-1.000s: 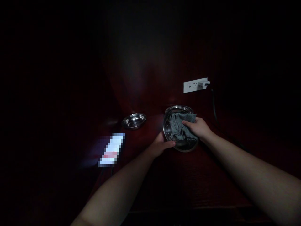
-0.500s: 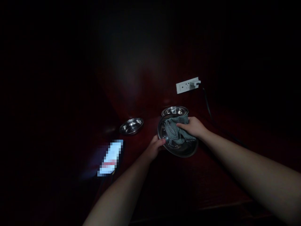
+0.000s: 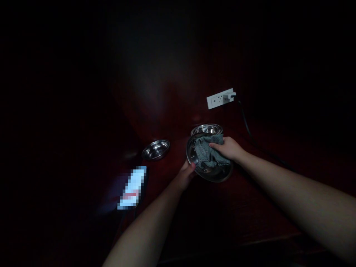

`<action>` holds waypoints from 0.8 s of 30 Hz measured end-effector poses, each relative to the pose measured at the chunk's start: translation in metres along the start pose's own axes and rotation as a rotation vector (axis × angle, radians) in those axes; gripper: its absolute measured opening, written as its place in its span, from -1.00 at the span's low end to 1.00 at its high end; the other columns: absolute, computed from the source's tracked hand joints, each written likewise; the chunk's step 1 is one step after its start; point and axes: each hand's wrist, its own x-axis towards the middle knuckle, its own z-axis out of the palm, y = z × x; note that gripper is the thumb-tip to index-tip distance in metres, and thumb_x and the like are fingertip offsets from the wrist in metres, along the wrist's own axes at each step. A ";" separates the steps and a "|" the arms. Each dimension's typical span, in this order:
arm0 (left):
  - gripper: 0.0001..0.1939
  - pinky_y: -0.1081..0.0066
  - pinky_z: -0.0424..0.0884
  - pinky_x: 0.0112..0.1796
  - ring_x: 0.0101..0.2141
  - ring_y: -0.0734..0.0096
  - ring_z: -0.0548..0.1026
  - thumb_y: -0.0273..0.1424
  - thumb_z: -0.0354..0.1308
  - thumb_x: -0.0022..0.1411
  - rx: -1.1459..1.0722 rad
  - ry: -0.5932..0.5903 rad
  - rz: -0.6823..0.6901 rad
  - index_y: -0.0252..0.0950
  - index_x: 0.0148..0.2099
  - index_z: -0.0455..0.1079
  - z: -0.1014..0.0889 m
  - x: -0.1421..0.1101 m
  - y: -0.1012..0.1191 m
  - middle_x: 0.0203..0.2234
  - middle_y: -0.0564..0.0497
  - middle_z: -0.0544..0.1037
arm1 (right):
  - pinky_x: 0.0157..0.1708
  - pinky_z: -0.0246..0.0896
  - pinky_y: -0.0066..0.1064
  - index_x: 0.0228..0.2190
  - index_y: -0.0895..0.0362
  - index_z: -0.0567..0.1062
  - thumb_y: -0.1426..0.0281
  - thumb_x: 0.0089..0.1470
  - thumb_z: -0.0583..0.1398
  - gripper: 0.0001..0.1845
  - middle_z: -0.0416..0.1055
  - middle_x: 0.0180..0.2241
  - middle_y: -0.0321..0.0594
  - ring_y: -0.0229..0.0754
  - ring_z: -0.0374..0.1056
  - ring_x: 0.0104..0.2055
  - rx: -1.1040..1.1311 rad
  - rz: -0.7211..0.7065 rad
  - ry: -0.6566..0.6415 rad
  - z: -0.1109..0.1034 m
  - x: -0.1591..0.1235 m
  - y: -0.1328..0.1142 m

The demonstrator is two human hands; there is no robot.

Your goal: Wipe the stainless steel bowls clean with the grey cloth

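A shiny metal bowl [image 3: 217, 175] is held tilted over the dark red tabletop, its inside facing me. My left hand [image 3: 187, 173] grips its lower left rim, thumb on the inside and the other fingers hidden behind. A grey-green cloth [image 3: 213, 154] lies bunched against the bowl's inner surface. My right hand [image 3: 230, 149] is closed on the cloth at the right rim, its thumb on top and the remaining fingers out of sight. Just behind the held bowl sits another metal bowl or stack of bowls [image 3: 207, 129], partly covered by it.
A separate metal bowl [image 3: 156, 150] rests to the left. Nearer me, a lit, pixelated screen [image 3: 132, 188] glows beside my left forearm. On the back wall is a white socket panel [image 3: 221, 98] with a plug and a dark cable [image 3: 246, 124] trailing right. The surroundings are very dark.
My left hand has shifted slightly along the bowl's rim, with less of its fingers showing. The held bowl and cloth have moved up a touch; both hands keep their hold.
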 end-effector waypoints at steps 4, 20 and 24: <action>-0.27 0.05 0.20 0.01 0.06 -0.03 0.30 -0.12 0.24 -0.05 -0.015 -0.002 -0.010 -0.23 0.15 0.19 0.000 0.000 0.001 0.05 -0.16 0.37 | -0.42 0.26 -0.36 -0.47 0.20 0.51 0.20 -0.08 0.19 -0.71 0.50 -0.47 -0.13 -0.14 0.41 -0.45 -0.046 -0.010 0.014 0.000 -0.003 -0.003; -0.37 0.09 0.27 -0.04 -0.03 0.01 0.39 -0.21 0.22 -0.07 -0.086 0.083 -0.069 -0.33 0.07 0.29 0.006 0.005 0.004 -0.08 -0.17 0.49 | -0.37 0.29 -0.35 -0.42 0.20 0.52 0.21 -0.04 0.17 -0.70 0.50 -0.44 -0.11 -0.15 0.42 -0.43 -0.044 -0.014 0.019 0.001 -0.004 -0.003; -0.45 0.10 0.27 -0.06 -0.09 0.02 0.44 -0.16 0.20 -0.07 -0.080 0.058 -0.088 -0.37 -0.05 0.39 0.006 0.007 0.004 -0.17 -0.17 0.53 | -0.37 0.31 -0.34 -0.34 0.20 0.53 0.18 -0.02 0.15 -0.65 0.51 -0.39 -0.10 -0.12 0.44 -0.40 0.004 0.020 0.040 0.000 -0.004 -0.003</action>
